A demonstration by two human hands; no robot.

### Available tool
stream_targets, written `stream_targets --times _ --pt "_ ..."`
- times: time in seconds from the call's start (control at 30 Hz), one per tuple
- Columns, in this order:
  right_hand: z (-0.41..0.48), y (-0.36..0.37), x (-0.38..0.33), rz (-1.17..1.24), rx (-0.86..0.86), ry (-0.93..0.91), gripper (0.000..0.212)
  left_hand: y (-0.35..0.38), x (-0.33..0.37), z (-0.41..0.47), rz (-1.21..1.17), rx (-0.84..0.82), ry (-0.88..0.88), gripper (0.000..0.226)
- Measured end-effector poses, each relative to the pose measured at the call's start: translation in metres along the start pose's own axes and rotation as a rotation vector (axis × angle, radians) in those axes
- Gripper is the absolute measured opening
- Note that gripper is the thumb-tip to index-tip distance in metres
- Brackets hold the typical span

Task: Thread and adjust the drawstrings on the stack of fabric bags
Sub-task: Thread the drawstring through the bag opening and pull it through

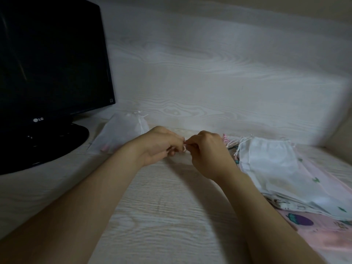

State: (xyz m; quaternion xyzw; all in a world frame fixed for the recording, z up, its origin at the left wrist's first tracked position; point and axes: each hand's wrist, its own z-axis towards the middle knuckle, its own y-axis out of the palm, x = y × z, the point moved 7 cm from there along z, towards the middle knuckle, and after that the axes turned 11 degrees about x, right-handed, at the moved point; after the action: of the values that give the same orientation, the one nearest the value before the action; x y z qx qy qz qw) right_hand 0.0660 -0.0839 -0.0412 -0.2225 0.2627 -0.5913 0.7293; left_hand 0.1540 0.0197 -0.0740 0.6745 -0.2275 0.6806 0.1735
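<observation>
Two hands (162, 144) (207, 155), one drawstring (185, 147), one stack (270, 168)

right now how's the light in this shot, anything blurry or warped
Head view: dim, the monitor almost pure black; wide-angle warp bends the back panel; the stack of fabric bags goes soft toward the right edge; the drawstring pinched between left hand and right hand is barely resolved.

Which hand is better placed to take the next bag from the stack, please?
Probably the right hand: the stack of bags lies beside it, whereas the left hand would have to cross over. Both pinch a string.
</observation>
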Motion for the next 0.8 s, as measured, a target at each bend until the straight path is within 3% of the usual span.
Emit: stream_targets --times 0.1,0.2,0.3,0.5,0.63,0.8 --pt "-0.001 -0.003 -0.001 0.041 -0.015 0.078 0.016 -0.012 0.001 0.0 0.069 0.159 0.048 0.054" --pt "-0.001 -0.007 0.002 0.203 -0.034 0.224 0.014 -0.025 0.009 0.001 0.119 0.314 0.157 0.053" --pt "-0.003 -0.005 0.011 0.37 -0.055 0.383 0.028 -0.029 0.014 -0.001 0.128 0.336 0.253 0.042" --pt "-0.011 0.002 0.018 0.706 -0.078 0.685 0.023 -0.018 0.024 -0.008 0.159 0.258 0.405 0.032" --pt "-0.015 0.006 0.024 0.807 -0.083 0.812 0.026 -0.019 0.024 -0.009 0.14 0.27 0.387 0.023" --pt "-0.019 0.011 0.026 0.87 -0.099 0.874 0.024 -0.019 0.018 -0.006 -0.005 0.29 0.208 0.015"
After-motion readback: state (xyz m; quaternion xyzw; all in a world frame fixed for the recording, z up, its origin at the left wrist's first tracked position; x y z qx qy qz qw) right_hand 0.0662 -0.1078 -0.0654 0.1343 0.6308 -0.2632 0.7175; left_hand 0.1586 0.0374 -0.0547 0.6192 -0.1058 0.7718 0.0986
